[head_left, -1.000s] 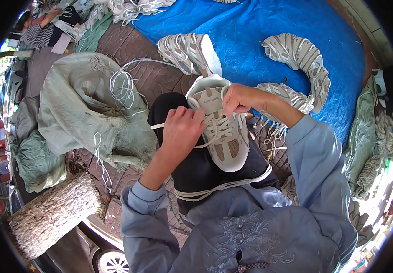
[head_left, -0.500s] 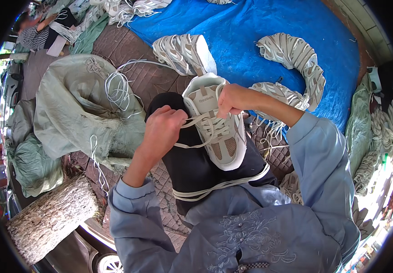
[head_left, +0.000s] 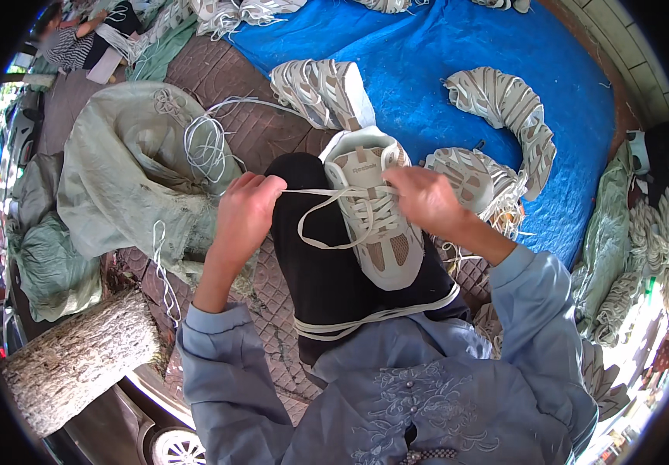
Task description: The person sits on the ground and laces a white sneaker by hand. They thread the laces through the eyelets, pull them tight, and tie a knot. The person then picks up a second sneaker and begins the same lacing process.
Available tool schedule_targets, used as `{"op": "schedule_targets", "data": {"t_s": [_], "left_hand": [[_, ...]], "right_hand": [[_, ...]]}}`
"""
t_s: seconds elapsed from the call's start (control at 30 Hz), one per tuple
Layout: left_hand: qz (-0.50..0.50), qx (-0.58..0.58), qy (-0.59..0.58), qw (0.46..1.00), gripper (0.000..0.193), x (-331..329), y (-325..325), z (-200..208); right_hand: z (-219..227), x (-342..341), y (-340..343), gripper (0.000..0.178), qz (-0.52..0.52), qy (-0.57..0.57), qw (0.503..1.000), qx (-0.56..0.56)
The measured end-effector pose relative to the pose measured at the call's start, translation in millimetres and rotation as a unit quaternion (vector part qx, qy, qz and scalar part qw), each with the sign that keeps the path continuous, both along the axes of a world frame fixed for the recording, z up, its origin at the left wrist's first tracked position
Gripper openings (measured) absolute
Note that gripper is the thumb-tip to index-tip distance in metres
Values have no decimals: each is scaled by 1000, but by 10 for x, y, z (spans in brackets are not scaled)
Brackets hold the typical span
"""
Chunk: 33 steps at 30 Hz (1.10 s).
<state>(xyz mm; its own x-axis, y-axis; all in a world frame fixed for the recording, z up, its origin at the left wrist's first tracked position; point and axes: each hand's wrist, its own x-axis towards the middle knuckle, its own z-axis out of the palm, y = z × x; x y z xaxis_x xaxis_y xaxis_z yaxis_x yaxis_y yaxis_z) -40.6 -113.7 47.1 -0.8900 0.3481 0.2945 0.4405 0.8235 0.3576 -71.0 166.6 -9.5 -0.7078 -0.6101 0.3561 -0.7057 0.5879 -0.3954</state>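
Observation:
A white-and-beige sneaker [head_left: 387, 260] rests on my black-clad lap, its toe toward me and its tongue facing up. My left hand [head_left: 248, 203], left of the shoe, is closed on a cream shoelace [head_left: 309, 191] stretched taut from the eyelets. A loose loop of lace hangs below that stretch. At the shoe's right upper edge, my right hand [head_left: 426, 200] is pinched by the top eyelets; the lace runs to its fingertips. Spare laces [head_left: 373, 319] are wrapped round my thighs.
Rows of sneakers [head_left: 505, 101] lie on a blue tarp [head_left: 420, 85] ahead. An open pale sack [head_left: 110, 170] and tangled white cord [head_left: 206, 147] are to the left, near a stone block [head_left: 86, 360]. Another person [head_left: 71, 46] sits at the far left.
My left hand has drawn left and up, pulling the lace straight across. My right hand has moved slightly right and down, staying beside the eyelets.

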Motion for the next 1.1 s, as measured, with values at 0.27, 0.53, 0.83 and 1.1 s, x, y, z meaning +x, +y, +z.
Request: {"op": "schedule_targets", "data": {"t_s": [0.27,0.53,0.83,1.1], "left_hand": [[9,-65,49,997,13,88,37,-50],[20,-67,67,995,15,101,55,-74],[39,-91,83,992,15,142,54,-125],[41,-115,107,987,13,116,138,-79]], "right_hand": [[289,-465,410,34,16,184,977,109],[473,-759,1203,22,-112,234,949,179],[521,-1088,1855,6,-179,221,927,245],[471,-1192,2020,3,-175,218,920,276]]}}
